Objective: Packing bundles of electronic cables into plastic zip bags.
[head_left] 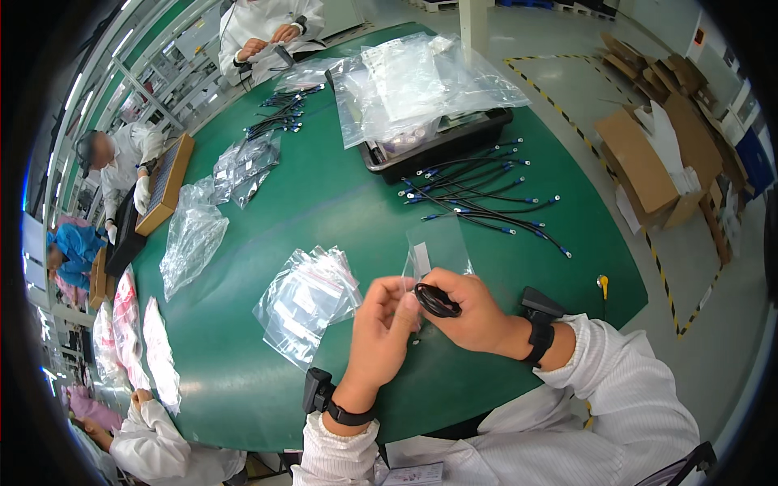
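Over the near part of the green table, my two hands are close together. My right hand (474, 317) is closed on a small coiled black cable (438, 301). Beside it, my left hand (382, 334) pinches the edge of a clear plastic bag (450, 243) with a white label. The bag rises behind my fingers, and its lower part is hidden by them. Whether the coil is partly inside the bag I cannot tell. Left of my hands lies a fanned pile of clear zip bags (312, 296).
Several black cables with blue-sleeved ring ends (486, 194) lie beyond my right hand. Behind them stands a black bin (381, 162) heaped with plastic bags (405, 81). A yellow-ended lead (602, 282) sits near the right edge. Co-workers are around the table (243, 324).
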Motion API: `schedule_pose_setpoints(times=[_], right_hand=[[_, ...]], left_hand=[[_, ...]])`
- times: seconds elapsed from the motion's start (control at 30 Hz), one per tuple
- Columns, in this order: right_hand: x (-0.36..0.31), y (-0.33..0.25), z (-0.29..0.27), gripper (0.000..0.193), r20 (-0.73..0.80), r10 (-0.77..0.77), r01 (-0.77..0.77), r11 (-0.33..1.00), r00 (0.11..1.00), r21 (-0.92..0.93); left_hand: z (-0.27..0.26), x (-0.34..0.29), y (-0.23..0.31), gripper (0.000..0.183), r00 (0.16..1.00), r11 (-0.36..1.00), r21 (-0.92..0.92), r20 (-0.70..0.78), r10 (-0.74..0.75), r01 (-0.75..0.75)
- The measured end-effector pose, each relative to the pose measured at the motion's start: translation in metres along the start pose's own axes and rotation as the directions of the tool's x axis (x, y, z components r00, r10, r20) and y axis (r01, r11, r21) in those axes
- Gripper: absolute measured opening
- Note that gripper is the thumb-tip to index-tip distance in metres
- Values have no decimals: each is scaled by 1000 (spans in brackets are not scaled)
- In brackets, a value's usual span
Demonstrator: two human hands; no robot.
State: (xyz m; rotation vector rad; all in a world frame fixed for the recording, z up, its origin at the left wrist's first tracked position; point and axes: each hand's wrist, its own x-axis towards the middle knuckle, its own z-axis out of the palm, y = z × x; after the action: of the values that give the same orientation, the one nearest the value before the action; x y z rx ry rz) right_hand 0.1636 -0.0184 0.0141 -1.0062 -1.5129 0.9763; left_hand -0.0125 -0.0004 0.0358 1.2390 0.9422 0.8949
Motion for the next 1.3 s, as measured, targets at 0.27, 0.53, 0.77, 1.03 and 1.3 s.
schedule_pose_setpoints(times=[0.27, 0.53, 0.77, 1.03, 1.3], right_hand=[[9, -16, -4, 15, 123, 280, -305, 840, 952, 449], [5, -10, -5, 13, 57, 177, -184, 964, 983, 190], [5, 2, 7, 17, -1, 0, 0, 999, 1000, -35], [6, -3, -3, 14, -66, -87, 72, 977, 994, -201], [13, -5, -11, 30, -76, 195, -205, 963, 978, -176]], left_hand=[[-3, -1, -5, 27, 978, 991, -97, 199, -67, 87], [-8, 0, -3, 15, 995, 921, 385, -52, 81, -55], [12, -3, 8, 33, 947, 694, 716, -166, 277, -77], [-14, 3, 12, 35, 901, 671, 739, -245, 358, -66], [-9, 0, 11, 22, 795, 655, 714, -237, 558, -247]])
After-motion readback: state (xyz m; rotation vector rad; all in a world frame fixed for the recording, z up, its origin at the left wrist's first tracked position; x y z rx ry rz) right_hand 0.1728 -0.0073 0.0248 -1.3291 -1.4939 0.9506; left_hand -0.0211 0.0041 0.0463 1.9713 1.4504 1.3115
